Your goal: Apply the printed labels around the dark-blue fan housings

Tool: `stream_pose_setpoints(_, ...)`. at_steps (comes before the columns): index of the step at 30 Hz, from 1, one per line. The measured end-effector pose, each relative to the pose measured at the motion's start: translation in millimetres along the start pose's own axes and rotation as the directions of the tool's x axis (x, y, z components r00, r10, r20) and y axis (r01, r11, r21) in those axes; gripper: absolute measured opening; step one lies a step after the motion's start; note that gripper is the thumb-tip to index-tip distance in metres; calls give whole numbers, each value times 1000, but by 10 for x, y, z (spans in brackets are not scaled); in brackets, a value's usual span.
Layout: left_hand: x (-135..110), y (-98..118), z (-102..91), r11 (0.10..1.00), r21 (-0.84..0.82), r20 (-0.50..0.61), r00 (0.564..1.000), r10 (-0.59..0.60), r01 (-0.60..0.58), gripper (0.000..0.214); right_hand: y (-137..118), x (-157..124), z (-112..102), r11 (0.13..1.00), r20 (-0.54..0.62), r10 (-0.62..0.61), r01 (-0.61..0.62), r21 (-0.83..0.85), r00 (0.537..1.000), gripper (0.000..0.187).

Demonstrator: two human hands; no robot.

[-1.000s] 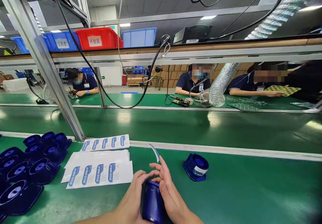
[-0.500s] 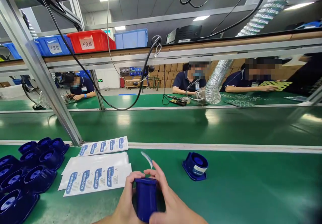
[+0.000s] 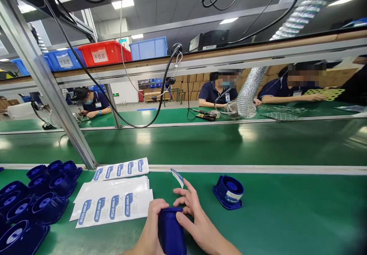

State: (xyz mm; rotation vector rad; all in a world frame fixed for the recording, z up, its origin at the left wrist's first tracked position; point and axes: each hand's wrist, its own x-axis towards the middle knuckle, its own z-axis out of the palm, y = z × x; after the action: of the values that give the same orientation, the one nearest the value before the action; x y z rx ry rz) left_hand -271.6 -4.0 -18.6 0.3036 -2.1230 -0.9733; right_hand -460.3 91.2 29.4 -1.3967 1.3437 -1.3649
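Blue plastic fan housing (image 3: pixel 171 230), near centre on the green bench (image 3: pixel 286 216), looks light, rigid and smooth-walled, so a bit slippery; best gripped round its sides. Left hand (image 3: pixel 150 232) wraps the left side. Right hand (image 3: pixel 197 224) clamps the right side, with a label sticker (image 3: pixel 177 177) on a raised fingertip.

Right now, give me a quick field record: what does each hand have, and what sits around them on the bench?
left hand: grips the blue housing from its left side
right hand: thumb and fingers on the same housing; a peeled label sticks up at a fingertip
label sheets: lying flat, left of the hands
labelled housing: alone, to the right
housing cluster: far left
bench: green mat
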Motion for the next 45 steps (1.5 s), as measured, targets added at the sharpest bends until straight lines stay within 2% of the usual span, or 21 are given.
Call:
stream_pose_setpoints(3,60,187,-12,996,88,-18,1000,17,-15,117,8,-6,21,998,-31,-16,14,-60,999,83)
stream_pose_setpoints(6,100,397,-33,978,206,-42,999,31,-22,91,-8,-24,102,992,-86,-24,13,-129,996,85)
stream_pose_setpoints(8,102,484,-44,952,298,-6,997,77,-72,81,-33,-35,184,985,-133,-36,12,-172,990,89)
stream_pose_setpoints(10,94,516,-44,917,378,66,992,110,-127,85,-66,-41,269,979,-157,-40,8,-203,987,95)
stream_pose_setpoints(12,97,512,-36,907,401,93,991,96,-126,89,-102,-43,332,978,-146,-22,-9,-209,989,99)
stream_pose_setpoints(17,183,488,-56,975,207,-30,996,-81,85,63,-185,-66,266,969,-19,111,-112,-219,994,115)
stream_pose_setpoints(20,210,507,-101,963,77,-34,966,-256,258,69,-214,-122,103,947,99,155,-119,-299,983,135)
stream_pose_setpoints(22,203,532,-121,932,-16,-33,932,-362,362,78,-231,-155,-3,924,86,95,-56,-377,992,144)
stream_pose_setpoints(23,195,544,-126,918,-55,-35,918,-394,392,79,-243,-163,-48,910,32,21,-6,-414,999,140)
stream_pose_setpoints(24,188,554,-128,910,-84,-35,912,-409,405,78,-258,-166,-85,891,-48,-86,55,-450,995,128)
stream_pose_setpoints(25,181,561,-128,908,-105,-30,912,-410,405,77,-274,-162,-116,867,-138,-211,120,-484,968,107)
stream_pose_setpoints(27,175,559,-127,913,-127,-31,918,-395,389,76,-307,-142,-160,810,-299,-439,229,-539,847,52)
stream_pose_setpoints(28,174,551,-127,915,-134,-34,921,-387,380,76,-316,-127,-176,792,-354,-509,266,-550,784,31)
stream_pose_setpoints(29,175,538,-127,917,-145,-36,924,-381,373,77,-317,-110,-188,790,-394,-540,286,-542,744,16)
stream_pose_setpoints(30,176,523,-129,916,-158,-36,925,-379,369,77,-306,-91,-198,807,-427,-536,293,-512,729,8)
stream_pose_setpoints(31,177,507,-131,913,-173,-36,924,-380,369,78,-283,-71,-204,839,-456,-504,290,-460,733,6)
stream_pose_setpoints(33,179,477,-137,902,-209,-33,919,-393,379,80,-205,-30,-210,921,-512,-376,251,-298,772,8)
stream_pose_setpoints(36,182,453,-146,876,-259,-19,904,-427,408,83,-57,19,-202,989,-535,-150,130,-75,831,35)
stream_pose_setpoints(38,187,450,-150,850,-302,-1,892,-453,431,86,18,31,-181,997,-518,-79,57,-58,852,55)
stream_pose_setpoints(40,194,449,-152,815,-362,32,879,-475,453,90,57,23,-141,994,-475,-70,23,-102,877,71)
stream_pose_setpoints(45,182,427,-142,751,-465,171,880,-443,469,102,1,-63,7,989,-284,2,-45,-144,959,105)
